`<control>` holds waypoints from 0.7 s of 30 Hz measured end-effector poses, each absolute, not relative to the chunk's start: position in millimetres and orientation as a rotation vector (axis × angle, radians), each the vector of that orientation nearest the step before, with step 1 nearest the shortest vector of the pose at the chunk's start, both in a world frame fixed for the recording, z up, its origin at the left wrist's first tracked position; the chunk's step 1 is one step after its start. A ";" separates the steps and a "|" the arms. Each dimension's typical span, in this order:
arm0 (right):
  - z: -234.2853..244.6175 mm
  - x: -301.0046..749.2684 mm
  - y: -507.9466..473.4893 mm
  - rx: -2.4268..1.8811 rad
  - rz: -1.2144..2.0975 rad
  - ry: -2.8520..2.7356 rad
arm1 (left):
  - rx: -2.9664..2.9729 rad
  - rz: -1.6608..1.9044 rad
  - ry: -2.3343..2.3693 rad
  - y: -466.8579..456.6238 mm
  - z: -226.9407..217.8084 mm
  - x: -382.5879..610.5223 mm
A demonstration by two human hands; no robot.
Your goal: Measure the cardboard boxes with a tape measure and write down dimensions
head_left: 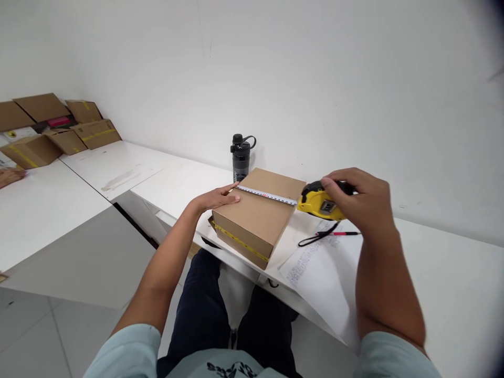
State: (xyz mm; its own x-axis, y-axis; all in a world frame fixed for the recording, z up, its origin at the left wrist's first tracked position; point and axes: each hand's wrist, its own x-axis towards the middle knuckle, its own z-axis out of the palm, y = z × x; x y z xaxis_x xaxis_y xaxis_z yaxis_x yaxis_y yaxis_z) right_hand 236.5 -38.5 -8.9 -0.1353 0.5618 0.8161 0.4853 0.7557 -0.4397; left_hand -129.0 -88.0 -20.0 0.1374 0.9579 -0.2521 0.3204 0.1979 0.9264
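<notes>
A closed brown cardboard box [255, 218] lies on the white table [441, 283] in front of me. A white measuring tape blade [268, 196] stretches across the box's top. My left hand [218, 199] pinches the blade's end at the box's left edge. At the box's right edge, my right hand [360, 197] grips the yellow tape measure case [319, 206], whose black wrist strap trails onto the table.
A printed paper sheet [321, 268] and a red pen [342, 233] lie right of the box. A black bottle [240, 157] stands behind it by the wall. Several open cardboard boxes [59, 131] sit far left, where another person's hand [10, 176] rests on a table.
</notes>
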 end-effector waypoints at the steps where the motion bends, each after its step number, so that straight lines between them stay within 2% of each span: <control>1: -8.9 240.2 -38.4 -0.839 0.088 -1.771 | 1.329 0.749 1.390 -88.6 -19.5 -128.6; 11: -17.5 227.4 -33.7 -0.853 -0.016 -1.818 | 1.339 0.792 1.366 -88.4 -23.1 -130.3; 21: -12.8 229.8 -35.1 -1.146 0.121 -1.920 | 1.406 0.801 1.450 -91.8 -23.4 -127.6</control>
